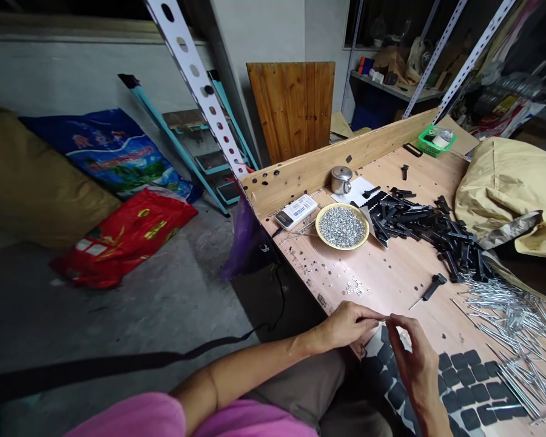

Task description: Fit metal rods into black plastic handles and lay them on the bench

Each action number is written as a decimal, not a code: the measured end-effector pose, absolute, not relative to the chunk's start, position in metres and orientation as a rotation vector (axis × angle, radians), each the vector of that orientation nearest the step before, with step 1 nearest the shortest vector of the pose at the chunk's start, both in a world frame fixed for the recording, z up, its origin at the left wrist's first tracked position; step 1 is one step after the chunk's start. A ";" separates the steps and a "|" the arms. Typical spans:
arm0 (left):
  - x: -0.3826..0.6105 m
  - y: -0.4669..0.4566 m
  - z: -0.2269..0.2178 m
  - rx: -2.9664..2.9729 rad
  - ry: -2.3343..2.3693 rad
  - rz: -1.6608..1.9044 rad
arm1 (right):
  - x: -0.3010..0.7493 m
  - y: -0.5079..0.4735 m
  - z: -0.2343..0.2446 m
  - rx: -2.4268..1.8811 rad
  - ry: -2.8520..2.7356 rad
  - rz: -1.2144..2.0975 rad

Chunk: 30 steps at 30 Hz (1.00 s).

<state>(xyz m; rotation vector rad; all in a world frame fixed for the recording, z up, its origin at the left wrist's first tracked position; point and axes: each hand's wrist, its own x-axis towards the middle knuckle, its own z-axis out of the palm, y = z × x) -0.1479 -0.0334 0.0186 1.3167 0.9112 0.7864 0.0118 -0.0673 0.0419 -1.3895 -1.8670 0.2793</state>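
Note:
My left hand (349, 325) and my right hand (414, 349) meet at the fingertips over the table's near edge. Both are closed in a pinch on something very small, which the fingers mostly hide. Beneath my right hand lies a pale sheet with rows of black rounded pads (465, 377). Beyond my hands, small loose metal rings (355, 286) are scattered on the wood. A yellow bowl (318, 233) full of small shiny metal pieces (343, 227) stands farther back. One black plastic part (433, 287) with a thin metal rod sticking out lies apart from the pile.
A heap of black plastic parts (418, 218) and many loose metal rods (514, 315) cover the table's right side. Behind the bowl are a metal lidded cup (341, 180) and a white box (296, 211). A wooden board (295, 176) edges the table. Bags (127, 237) lie left.

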 end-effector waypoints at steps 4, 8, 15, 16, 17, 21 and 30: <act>-0.150 -0.033 0.019 1.364 0.889 0.712 | 0.020 -0.067 0.045 -1.477 -1.846 0.449; -0.152 -0.034 0.021 1.293 0.840 0.664 | 0.025 -0.067 0.049 -1.443 -1.891 0.547; -0.150 -0.036 0.025 1.268 0.786 0.589 | 0.024 -0.073 0.060 -1.370 -2.023 0.407; -0.149 -0.036 0.026 1.345 0.821 0.648 | 0.024 -0.073 0.060 -1.371 -2.026 0.396; -0.149 -0.035 0.026 1.415 0.843 0.701 | 0.024 -0.074 0.060 -1.367 -2.030 0.391; -0.152 -0.030 0.024 1.360 0.713 0.543 | 0.029 -0.077 0.061 -1.294 -2.072 0.450; -0.147 -0.040 0.025 1.854 0.755 0.768 | 0.033 -0.083 0.057 -1.396 -2.082 0.421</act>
